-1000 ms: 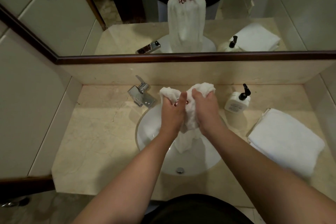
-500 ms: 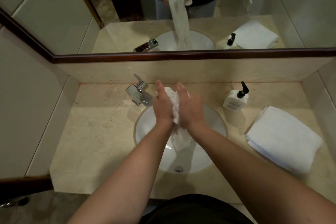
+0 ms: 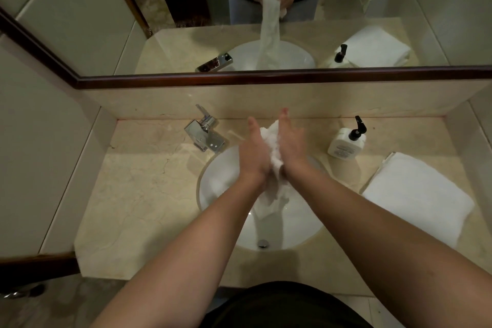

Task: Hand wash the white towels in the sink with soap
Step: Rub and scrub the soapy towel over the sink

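A wet white towel (image 3: 274, 146) is sandwiched between my two palms above the round white sink (image 3: 221, 181). My left hand (image 3: 253, 152) presses its left side with fingers straight and pointing away from me. On the other side my right hand (image 3: 291, 144) presses in the same way, fingers extended. The towel's lower end (image 3: 269, 202) hangs down into the basin. A second white towel (image 3: 415, 194) lies folded on the counter to the right. A white soap bottle (image 3: 346, 144) with a black pump stands behind it.
A chrome tap (image 3: 205, 133) sits at the sink's back left on the beige marble counter (image 3: 138, 189). The drain (image 3: 263, 243) is at the near side of the basin. A mirror with a dark frame (image 3: 239, 78) runs along the back wall.
A second ago both hands gripped the towel's top corners, spread apart. They have since come together, fingers straightened, with the towel bunched between the palms; the right hand has slid slightly forward.
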{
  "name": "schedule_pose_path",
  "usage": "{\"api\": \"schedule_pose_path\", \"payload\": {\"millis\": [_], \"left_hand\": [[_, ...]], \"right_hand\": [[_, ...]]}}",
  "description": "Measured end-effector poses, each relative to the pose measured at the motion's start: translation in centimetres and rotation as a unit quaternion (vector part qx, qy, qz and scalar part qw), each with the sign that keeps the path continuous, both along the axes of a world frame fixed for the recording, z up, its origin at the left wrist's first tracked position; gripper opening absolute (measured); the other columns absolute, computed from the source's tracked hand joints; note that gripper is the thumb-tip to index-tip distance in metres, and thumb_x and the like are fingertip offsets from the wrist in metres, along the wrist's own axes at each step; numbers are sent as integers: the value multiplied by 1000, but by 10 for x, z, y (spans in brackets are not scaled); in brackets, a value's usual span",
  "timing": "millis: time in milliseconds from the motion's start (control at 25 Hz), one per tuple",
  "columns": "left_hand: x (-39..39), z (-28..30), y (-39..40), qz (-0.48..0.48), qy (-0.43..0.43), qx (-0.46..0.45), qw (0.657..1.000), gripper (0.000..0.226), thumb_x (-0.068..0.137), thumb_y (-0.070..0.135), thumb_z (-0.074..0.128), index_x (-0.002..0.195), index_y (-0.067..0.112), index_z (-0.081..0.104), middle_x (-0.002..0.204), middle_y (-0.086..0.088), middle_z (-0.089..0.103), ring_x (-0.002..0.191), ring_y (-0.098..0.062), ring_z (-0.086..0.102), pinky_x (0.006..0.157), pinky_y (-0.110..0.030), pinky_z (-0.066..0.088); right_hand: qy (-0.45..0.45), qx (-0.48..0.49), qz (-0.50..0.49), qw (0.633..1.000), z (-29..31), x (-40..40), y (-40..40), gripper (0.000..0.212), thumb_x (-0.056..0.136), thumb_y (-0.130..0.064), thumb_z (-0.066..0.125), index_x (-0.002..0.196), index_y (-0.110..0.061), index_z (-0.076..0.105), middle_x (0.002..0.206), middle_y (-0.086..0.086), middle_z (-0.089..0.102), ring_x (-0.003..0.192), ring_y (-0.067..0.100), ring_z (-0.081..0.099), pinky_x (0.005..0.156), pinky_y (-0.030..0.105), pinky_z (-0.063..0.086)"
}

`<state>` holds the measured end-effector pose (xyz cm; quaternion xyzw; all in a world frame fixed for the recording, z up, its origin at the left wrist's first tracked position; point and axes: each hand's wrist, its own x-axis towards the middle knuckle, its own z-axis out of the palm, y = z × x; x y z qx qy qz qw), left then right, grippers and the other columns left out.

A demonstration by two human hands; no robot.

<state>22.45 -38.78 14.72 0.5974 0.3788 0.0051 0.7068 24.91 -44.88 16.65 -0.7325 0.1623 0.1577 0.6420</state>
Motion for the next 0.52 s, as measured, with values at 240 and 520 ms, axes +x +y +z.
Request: {"api": "schedule_pose_path", "payload": {"millis": [240,520], "left_hand": [[-1,0,3,10,17,-80,997,76,97,70,27,91,8,69,86,-16,74,85,-32,73,85,-41,57],[1,-8,9,32,18,-41,998,81,89,79,31,95,7,68,88,-16,72,89,-32,71,87,-43,57]], "right_hand": [[9,-14,54,998,5,-6,-3,64,100,-59,34,74,-5,54,71,8,59,71,24,61,74,32,44],[-1,-21,59,998,3,-11,0,65,101,-57,32,107,-2,66,108,18,67,99,31,65,79,36,49]]}}
